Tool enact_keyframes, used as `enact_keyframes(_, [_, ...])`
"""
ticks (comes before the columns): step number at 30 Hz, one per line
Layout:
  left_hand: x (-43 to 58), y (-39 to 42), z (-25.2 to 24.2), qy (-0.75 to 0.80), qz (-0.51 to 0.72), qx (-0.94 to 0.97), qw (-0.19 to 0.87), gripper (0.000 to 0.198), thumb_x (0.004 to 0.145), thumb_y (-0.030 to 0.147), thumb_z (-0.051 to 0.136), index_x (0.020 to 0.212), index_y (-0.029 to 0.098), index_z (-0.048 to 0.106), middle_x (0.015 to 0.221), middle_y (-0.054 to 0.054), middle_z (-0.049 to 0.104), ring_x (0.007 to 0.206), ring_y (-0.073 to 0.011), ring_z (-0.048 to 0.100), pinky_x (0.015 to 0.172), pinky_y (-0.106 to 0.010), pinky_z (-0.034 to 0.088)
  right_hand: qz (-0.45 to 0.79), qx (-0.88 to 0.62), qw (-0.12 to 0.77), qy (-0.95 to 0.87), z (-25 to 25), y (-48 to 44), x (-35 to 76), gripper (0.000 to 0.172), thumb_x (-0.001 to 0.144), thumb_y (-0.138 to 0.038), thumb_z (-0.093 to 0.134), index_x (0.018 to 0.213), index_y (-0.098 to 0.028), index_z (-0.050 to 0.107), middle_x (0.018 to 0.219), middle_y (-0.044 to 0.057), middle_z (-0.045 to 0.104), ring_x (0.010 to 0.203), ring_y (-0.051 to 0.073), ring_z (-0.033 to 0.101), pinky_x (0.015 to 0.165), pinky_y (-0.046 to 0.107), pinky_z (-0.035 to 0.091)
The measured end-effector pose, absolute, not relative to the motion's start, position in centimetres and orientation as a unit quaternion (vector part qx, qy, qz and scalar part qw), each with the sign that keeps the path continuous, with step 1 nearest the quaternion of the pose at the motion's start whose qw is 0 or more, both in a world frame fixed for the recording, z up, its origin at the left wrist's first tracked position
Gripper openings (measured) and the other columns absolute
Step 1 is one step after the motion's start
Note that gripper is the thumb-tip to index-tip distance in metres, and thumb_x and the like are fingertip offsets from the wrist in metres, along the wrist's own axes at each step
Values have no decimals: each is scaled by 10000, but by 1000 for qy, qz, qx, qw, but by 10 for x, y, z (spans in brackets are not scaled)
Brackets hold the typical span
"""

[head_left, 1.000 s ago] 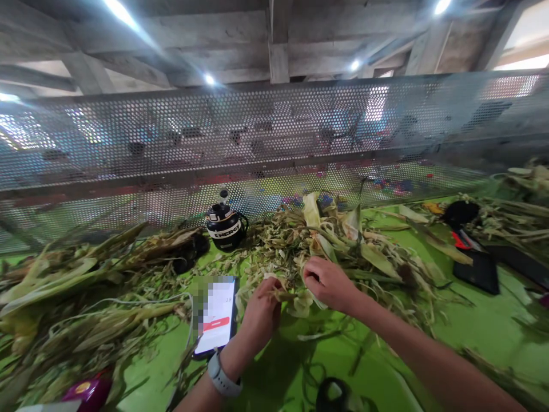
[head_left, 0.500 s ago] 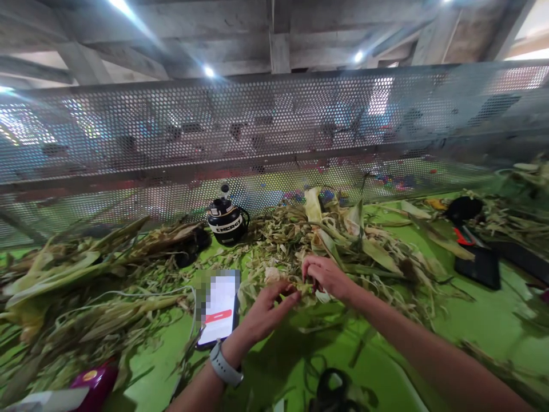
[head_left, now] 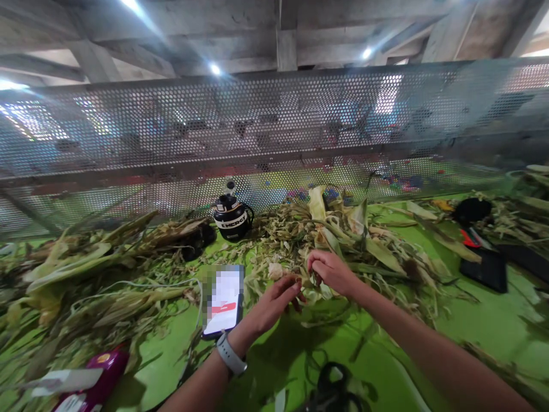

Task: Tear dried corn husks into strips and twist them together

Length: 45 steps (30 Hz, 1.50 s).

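Observation:
In the head view, my left hand (head_left: 277,302) is low over the green table, its fingers bent and drawn together near the tips; what they hold, if anything, is too small to make out. Just to the right, my right hand (head_left: 332,272) has its fingers curled downward in a pinch, with their tips partly hidden. Both hands are at the near edge of a pile of dried corn husks (head_left: 295,234). Beyond my left fingertips sits a small pale, crumpled clump (head_left: 277,271). Pale husk strips (head_left: 323,293) lie under my right hand.
A lit phone (head_left: 223,306) with a cable lies left of my left hand. Behind it stands a black bottle (head_left: 231,220). Black-handled scissors (head_left: 333,377) are at the near edge, a purple object (head_left: 100,375) at near left. A perforated metal screen (head_left: 257,131) runs along the back.
My left hand has turned slightly, its fingers bunching closer and lower toward the right. My right hand stays pinched in nearly the same spot. The whole view has shifted a little.

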<state>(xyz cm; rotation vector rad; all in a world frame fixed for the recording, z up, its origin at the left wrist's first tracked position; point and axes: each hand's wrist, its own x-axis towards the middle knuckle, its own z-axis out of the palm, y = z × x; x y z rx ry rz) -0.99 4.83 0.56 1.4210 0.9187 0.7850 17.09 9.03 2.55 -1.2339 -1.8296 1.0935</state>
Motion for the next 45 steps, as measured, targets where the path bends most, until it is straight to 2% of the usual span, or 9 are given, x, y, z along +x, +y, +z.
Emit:
enact_keyframes(6, [-8,50,2,395,313,657,561,428,811,553,493,654,161,563,613,-18,594,578,-128,535,591,-250,410,438,-472,341,-684,25,91,171,143,739,-154,388,659,-190,501,533,-29,498,439,103,511,435,214,410])
enact_keyframes(11, [-10,53,2,405,343,617,581,400,839,531,446,694,165,519,622,-10,584,559,-118,535,542,-237,382,465,-464,358,-664,25,93,172,134,718,-146,403,647,-193,506,521,-22,518,428,107,513,431,224,416])
enact_keyframes(18, [-7,49,-1,436,341,673,491,326,725,438,656,841,182,490,658,35,546,565,-102,490,518,-215,368,476,-459,347,-665,26,91,169,128,712,-146,400,656,-190,506,528,-29,517,446,111,517,455,232,431])
enact_keyframes(25, [-10,53,2,402,358,685,491,369,843,480,480,634,178,513,559,10,548,538,-105,493,556,-226,388,442,-467,329,-691,29,90,173,123,714,-169,398,660,-190,506,528,-40,489,456,105,491,453,215,388])
enact_keyframes(29, [-15,57,4,412,419,602,540,385,815,517,508,646,171,511,586,18,540,526,-87,436,518,-209,342,393,-475,290,-732,36,92,180,117,689,-192,432,586,-186,488,494,-46,439,444,96,403,456,220,318])
enact_keyframes(32, [-16,59,4,392,459,494,626,362,745,496,617,650,160,520,624,30,522,567,-78,454,528,-195,338,450,-456,260,-722,40,92,182,106,650,-206,431,559,-186,482,486,-38,439,447,102,391,446,225,293])
enact_keyframes(38, [-11,58,3,351,486,272,753,332,565,321,810,613,126,545,624,30,516,567,-54,461,524,-169,363,643,-352,395,-553,38,85,174,37,543,-202,443,544,-172,465,928,56,600,534,97,431,491,242,355])
enact_keyframes(41, [-8,56,8,322,499,249,765,325,581,324,793,637,137,532,626,35,484,551,-47,446,461,-151,319,706,-327,405,-481,31,81,167,57,531,-238,427,509,-193,401,722,53,572,482,111,393,451,245,329])
enact_keyframes(45, [-7,53,13,286,475,239,797,241,669,274,714,656,151,507,576,54,412,474,-22,366,407,-133,248,736,-313,377,-466,22,80,161,78,515,-254,416,504,-211,352,467,-11,383,378,99,291,401,234,260])
